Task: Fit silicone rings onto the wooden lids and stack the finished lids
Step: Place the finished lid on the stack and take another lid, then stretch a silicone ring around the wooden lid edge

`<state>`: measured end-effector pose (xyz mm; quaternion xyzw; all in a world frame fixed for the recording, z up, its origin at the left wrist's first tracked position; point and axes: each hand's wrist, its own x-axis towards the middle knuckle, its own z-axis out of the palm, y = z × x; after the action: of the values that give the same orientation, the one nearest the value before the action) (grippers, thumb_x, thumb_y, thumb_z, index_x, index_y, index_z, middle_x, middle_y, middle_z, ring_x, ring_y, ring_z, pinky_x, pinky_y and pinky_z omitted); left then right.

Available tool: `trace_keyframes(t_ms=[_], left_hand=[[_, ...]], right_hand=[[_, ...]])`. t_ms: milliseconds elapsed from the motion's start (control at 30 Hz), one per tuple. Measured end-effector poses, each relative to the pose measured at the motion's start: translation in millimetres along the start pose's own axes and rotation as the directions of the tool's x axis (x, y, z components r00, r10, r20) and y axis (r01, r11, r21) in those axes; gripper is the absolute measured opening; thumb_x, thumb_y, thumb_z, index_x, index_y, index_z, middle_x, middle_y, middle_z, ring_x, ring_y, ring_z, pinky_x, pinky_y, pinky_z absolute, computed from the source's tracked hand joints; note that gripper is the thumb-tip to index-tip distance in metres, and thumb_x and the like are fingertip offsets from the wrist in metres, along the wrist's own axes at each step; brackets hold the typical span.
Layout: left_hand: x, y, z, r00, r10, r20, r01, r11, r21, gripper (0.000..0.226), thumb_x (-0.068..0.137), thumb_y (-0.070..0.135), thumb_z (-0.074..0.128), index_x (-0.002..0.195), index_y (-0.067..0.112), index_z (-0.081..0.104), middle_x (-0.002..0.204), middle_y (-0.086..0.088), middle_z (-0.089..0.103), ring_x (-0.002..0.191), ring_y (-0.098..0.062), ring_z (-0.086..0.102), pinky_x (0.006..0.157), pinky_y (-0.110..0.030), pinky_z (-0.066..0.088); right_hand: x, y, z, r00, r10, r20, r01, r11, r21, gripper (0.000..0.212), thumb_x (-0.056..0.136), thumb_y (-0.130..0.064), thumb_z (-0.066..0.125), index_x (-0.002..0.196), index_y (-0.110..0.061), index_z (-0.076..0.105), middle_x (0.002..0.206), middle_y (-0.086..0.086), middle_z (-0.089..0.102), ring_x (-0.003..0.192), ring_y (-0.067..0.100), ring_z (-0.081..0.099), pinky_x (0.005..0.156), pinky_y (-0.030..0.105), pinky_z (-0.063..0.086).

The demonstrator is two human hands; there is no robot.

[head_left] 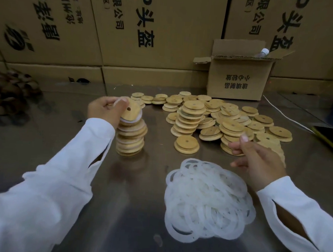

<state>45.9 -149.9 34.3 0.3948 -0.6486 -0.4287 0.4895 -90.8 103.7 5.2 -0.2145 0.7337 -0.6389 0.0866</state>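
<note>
1. Your left hand (104, 111) has its fingers clamped on a wooden lid (130, 110). The lid is tilted, its face with the centre hole toward you, and a white silicone ring shows at its edge.
2. The lid sits at the top of the finished stack (131, 137), which stands upright with a slight lean on the steel table (137, 220).
3. Your right hand (256, 161) has its fingers loosely curled and holds nothing. It hovers between the loose lid pile (229, 119) and the ring heap (208, 203).
4. The open cardboard box (239, 79) is behind the pile.
</note>
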Motion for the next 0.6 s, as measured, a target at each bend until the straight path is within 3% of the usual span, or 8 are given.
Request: trace_keyframes(t_ms=[100, 200, 300, 400, 467, 533, 600], left_hand=[[5, -10, 1, 0.992, -0.124, 0.029, 0.121, 0.988, 0.094, 0.013, 0.083, 0.033, 0.064, 0.084, 0.019, 0.066, 0.077, 0.007, 0.059, 0.082, -0.016, 0.055, 0.075, -0.026, 0.037], [3, -15, 2, 0.979, -0.187, 0.078, 0.177, 0.977, 0.121, 0.02, 0.084, 0.037, 0.063, 0.069, 0.024, 0.061, 0.072, 0.008, 0.058, 0.076, -0.015, 0.053, 0.076, -0.028, 0.034], [0, -12, 6, 0.977, -0.207, 0.049, 0.201, 0.974, 0.109, 0.016, 0.088, 0.036, 0.057, 0.084, 0.02, 0.06, 0.086, 0.002, 0.059, 0.086, -0.019, 0.052, 0.079, -0.03, 0.035], [-8, 2, 6, 0.993, -0.064, -0.103, 0.063, 0.998, -0.01, 0.019, 0.09, 0.029, 0.053, 0.105, 0.018, 0.057, 0.095, 0.004, 0.056, 0.087, -0.013, 0.053, 0.075, -0.021, 0.04], [-26, 21, 7, 0.98, 0.104, -0.167, -0.125, 0.985, -0.12, 0.013, 0.09, 0.024, 0.053, 0.101, 0.02, 0.055, 0.09, 0.008, 0.056, 0.078, 0.001, 0.054, 0.064, -0.007, 0.041], [-53, 40, 14, 0.976, 0.192, -0.1, -0.214, 0.928, -0.305, 0.007, 0.09, 0.017, 0.053, 0.093, 0.023, 0.053, 0.086, 0.006, 0.058, 0.066, 0.004, 0.057, 0.057, -0.008, 0.043], [-85, 50, 27, 0.969, 0.224, 0.107, -0.158, 0.889, -0.43, 0.012, 0.091, 0.012, 0.052, 0.09, 0.024, 0.053, 0.083, 0.0, 0.062, 0.061, -0.003, 0.062, 0.055, -0.014, 0.048]], right_hand=[[1, -1, -2, 1.0, 0.007, -0.012, -0.007, 1.0, 0.012, 0.029, 0.088, -0.042, 0.047, 0.071, -0.028, 0.066, 0.079, -0.004, 0.063, 0.061, 0.013, 0.057, 0.081, 0.037, 0.045], [3, -1, -2, 1.0, 0.017, -0.01, -0.017, 1.0, 0.013, 0.03, 0.088, -0.041, 0.047, 0.071, -0.026, 0.065, 0.079, -0.004, 0.063, 0.06, 0.013, 0.056, 0.079, 0.036, 0.045], [4, 1, -2, 1.0, 0.016, -0.018, -0.016, 1.0, 0.021, 0.029, 0.088, -0.042, 0.048, 0.07, -0.027, 0.066, 0.078, -0.004, 0.063, 0.059, 0.013, 0.057, 0.079, 0.036, 0.045], [9, 6, -5, 0.998, -0.008, -0.062, 0.009, 1.0, 0.017, 0.028, 0.088, -0.042, 0.049, 0.071, -0.028, 0.066, 0.076, -0.004, 0.063, 0.059, 0.014, 0.057, 0.079, 0.038, 0.045], [13, 9, -7, 0.995, -0.03, -0.1, 0.031, 0.999, 0.009, 0.024, 0.087, -0.039, 0.052, 0.071, -0.029, 0.066, 0.07, -0.007, 0.062, 0.057, 0.011, 0.056, 0.076, 0.035, 0.044], [18, 12, -10, 0.988, -0.065, -0.141, 0.061, 0.998, -0.031, 0.018, 0.085, -0.036, 0.056, 0.072, -0.029, 0.066, 0.066, -0.009, 0.062, 0.058, 0.008, 0.058, 0.072, 0.031, 0.043], [23, 15, -15, 0.974, -0.133, -0.183, 0.105, 0.982, -0.155, 0.012, 0.084, -0.03, 0.059, 0.073, -0.031, 0.063, 0.077, -0.009, 0.064, 0.074, 0.011, 0.059, 0.07, 0.026, 0.04]])
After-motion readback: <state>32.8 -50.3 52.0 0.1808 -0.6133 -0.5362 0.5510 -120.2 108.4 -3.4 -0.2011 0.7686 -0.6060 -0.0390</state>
